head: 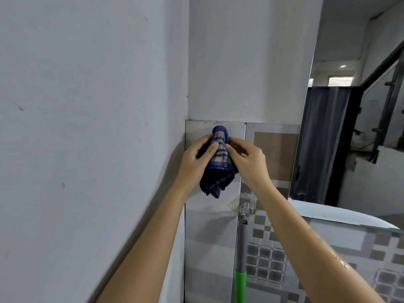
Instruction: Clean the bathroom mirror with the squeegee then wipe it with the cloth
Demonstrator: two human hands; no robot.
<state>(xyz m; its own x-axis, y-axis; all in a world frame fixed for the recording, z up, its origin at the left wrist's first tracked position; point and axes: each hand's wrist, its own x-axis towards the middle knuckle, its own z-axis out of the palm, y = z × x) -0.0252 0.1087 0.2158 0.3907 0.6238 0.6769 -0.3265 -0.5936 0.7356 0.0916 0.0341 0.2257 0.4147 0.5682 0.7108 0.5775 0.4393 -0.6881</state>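
A dark blue and beige checked cloth (218, 167) hangs bunched against the tiled wall near the room's corner. My left hand (196, 159) grips its left side and my right hand (248, 159) pinches its right side, thumbs on the checked face. Below them a grey handle with a green grip (240, 270), probably the squeegee's, hangs from a clear wall hook (244, 209); its blade end is out of view. The mirror (354, 132) fills the right side, its lower edge curving above the tiles.
A plain white wall (87, 127) closes in on the left and meets the tiled wall (273, 154) at the corner. The mirror reflects a dark curtain and a stair railing.
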